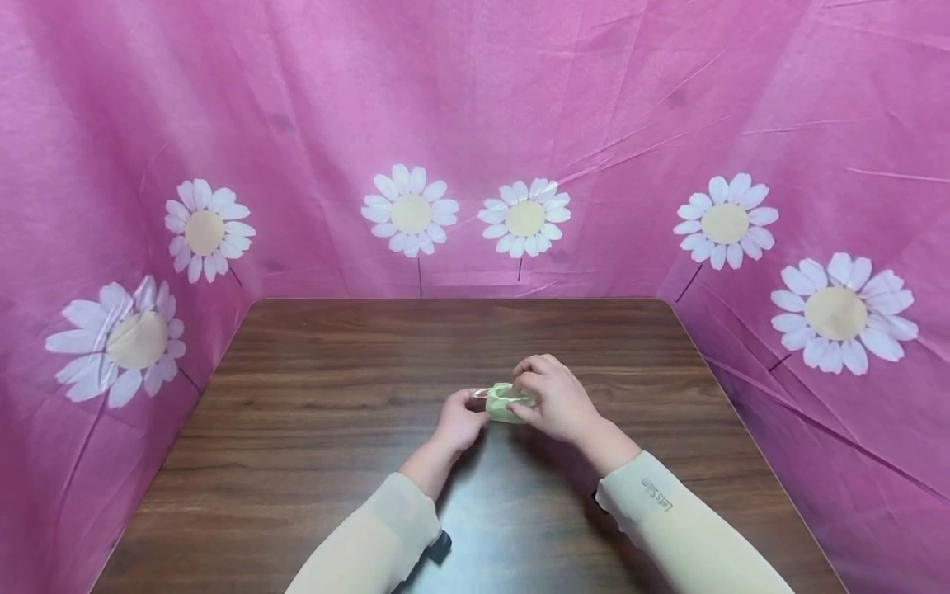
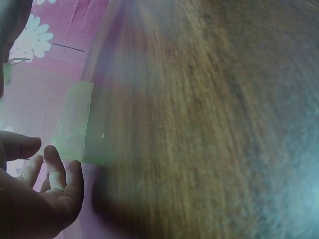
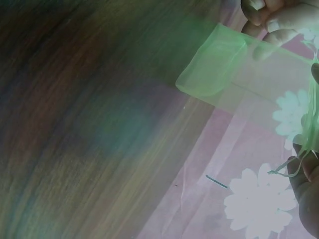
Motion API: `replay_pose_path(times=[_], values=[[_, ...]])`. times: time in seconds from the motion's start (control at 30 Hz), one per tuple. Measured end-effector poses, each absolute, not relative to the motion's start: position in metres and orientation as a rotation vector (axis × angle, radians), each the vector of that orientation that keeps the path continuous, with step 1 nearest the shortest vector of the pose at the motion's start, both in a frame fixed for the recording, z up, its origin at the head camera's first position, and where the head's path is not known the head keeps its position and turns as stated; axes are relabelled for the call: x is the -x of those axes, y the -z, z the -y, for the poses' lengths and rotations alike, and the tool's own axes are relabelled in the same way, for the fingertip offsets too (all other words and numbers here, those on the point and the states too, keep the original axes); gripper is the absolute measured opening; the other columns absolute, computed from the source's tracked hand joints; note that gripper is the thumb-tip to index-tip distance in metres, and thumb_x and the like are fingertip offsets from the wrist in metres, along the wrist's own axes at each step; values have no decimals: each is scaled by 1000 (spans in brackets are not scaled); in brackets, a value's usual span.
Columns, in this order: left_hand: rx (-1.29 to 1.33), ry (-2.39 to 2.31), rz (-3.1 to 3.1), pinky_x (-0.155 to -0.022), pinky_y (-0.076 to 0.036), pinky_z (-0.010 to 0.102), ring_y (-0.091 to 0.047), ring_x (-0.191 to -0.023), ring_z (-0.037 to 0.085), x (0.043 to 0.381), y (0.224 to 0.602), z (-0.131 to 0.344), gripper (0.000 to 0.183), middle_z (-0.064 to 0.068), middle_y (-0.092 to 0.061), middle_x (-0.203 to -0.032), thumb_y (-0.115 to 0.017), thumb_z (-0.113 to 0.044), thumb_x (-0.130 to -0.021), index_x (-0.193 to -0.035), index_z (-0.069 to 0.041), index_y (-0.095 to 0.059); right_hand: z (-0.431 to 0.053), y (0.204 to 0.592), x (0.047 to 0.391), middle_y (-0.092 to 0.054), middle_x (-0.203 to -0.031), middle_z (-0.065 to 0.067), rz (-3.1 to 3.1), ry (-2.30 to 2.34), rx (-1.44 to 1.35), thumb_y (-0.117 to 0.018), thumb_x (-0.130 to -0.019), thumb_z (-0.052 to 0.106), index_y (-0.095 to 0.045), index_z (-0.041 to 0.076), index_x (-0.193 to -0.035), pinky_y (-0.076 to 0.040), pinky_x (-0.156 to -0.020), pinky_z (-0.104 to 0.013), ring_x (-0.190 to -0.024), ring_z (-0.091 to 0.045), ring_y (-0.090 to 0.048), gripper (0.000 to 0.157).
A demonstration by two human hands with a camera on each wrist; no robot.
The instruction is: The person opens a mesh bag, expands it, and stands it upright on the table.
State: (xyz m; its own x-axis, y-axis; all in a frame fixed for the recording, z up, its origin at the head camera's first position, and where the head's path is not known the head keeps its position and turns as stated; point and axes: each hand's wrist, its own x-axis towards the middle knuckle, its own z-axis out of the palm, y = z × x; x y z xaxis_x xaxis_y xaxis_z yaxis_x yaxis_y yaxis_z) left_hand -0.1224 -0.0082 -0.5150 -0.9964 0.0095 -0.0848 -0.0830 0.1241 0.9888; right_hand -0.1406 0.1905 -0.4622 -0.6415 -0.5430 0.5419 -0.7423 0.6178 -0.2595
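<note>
A sheer light-green drawstring pouch (image 1: 505,409) is held above the table between both hands, with its mouth upward. My left hand (image 1: 458,422) pinches its left side near the mouth, where a pale loop of cord shows. My right hand (image 1: 558,403) grips the right side of the rim, its fingers bent over the opening. Seen from the right wrist, the pouch's flat bottom (image 3: 212,69) hangs down, and the gathered mouth and thin green cord (image 3: 284,173) lie by the right hand's fingers. In the left wrist view, curled left-hand fingers (image 2: 65,184) overlap the see-through cloth.
Beneath the hands is a brown wood-grain table (image 1: 334,371). Pink cloth (image 1: 475,82) printed with white daisies encloses it at the back and both sides. A small black device (image 1: 440,547) sits under the left sleeve.
</note>
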Motion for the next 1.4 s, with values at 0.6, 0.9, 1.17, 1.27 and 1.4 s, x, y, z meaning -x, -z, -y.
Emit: replay_pose_path(times=[0.6,0.9,1.17,1.27,1.4], values=[[4,-2054,-2386,-80,-50,30,-63,-90,24,119,512,14,43,15,-71,-96,-55,13,-70,-110,10,-70,-194,457,134,-69,-108,-8,2334,-678,-1046,-94,-70,26,-74,12,-87,-53,-88,-50,-103,-31,-63,30],[105,-1970,-2423,-88,-51,36,-64,-98,26,123,509,15,42,17,-72,-103,-57,8,-79,-120,11,-69,-195,456,135,-69,-107,-6,2338,-711,-1038,-92,-74,26,-75,11,-88,-54,-86,-49,-102,-31,-64,27],[137,-1987,-2409,-85,-50,33,-63,-97,26,124,510,15,46,18,-72,-107,-55,11,-77,-121,11,-69,-195,455,135,-69,-107,-7,2319,-717,-1053,-93,-72,25,-75,11,-87,-54,-86,-48,-101,-31,-64,27],[138,-1993,-2410,-87,-50,34,-63,-98,27,125,512,16,46,19,-72,-108,-55,11,-77,-121,11,-69,-195,455,135,-69,-107,-7,2329,-719,-1049,-94,-73,26,-76,11,-87,-54,-86,-48,-101,-31,-64,28],[140,-1985,-2413,-91,-50,36,-63,-101,28,124,512,16,45,19,-72,-109,-55,11,-77,-120,11,-69,-195,457,135,-70,-108,-7,2347,-726,-1040,-93,-73,27,-76,11,-87,-54,-87,-49,-102,-31,-64,28]])
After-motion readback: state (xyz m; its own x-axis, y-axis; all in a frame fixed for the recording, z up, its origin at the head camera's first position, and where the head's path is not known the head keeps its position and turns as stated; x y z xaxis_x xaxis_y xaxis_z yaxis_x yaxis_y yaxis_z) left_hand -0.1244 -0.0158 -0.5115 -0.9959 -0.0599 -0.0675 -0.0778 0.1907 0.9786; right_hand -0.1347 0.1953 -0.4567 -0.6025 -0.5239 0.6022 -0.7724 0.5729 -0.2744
